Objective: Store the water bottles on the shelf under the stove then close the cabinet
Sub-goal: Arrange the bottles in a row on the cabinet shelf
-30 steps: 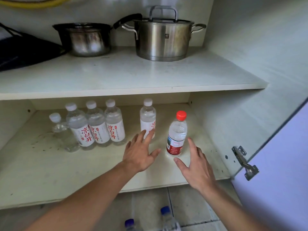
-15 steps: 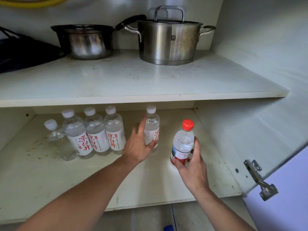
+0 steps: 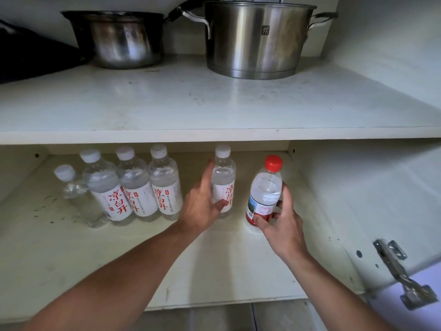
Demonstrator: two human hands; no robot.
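Open white cabinet, two shelves, door swung out at right w/ metal hinge (image 3: 403, 275) showing. Upper shelf (image 3: 191, 111): dark saucepan (image 3: 117, 39) at left, big steel stockpot (image 3: 257, 39) at right w/ small stamped logo on its wall, too small to read; dark object at far left edge, can't ID. Lower shelf (image 3: 71, 259), speckled w/ dark marks at left, holds the water bottles, all upright. Back-left cluster: one label-less clear bottle (image 3: 76, 194) w/ white cap, then three white-cap bottles (image 3: 136, 187) touching side by side, white labels w/ big red chars "凉白开"; small print under it unreadable. Fourth white-cap bottle (image 3: 224, 180), same "凉白开" label, stands apart to their right; left hand (image 3: 202, 206) has its grip closed around it, fingers behind, thumb across the label front. Just right of that, red-cap bottle (image 3: 265, 194), red/white label w/ barcode strip, text too small to read; right hand (image 3: 279, 223) grip wrapped on its lower half, base at or just above the shelf, can't tell which. Bottles in hand near each other, not touching. Tile floor visible below shelf edge.
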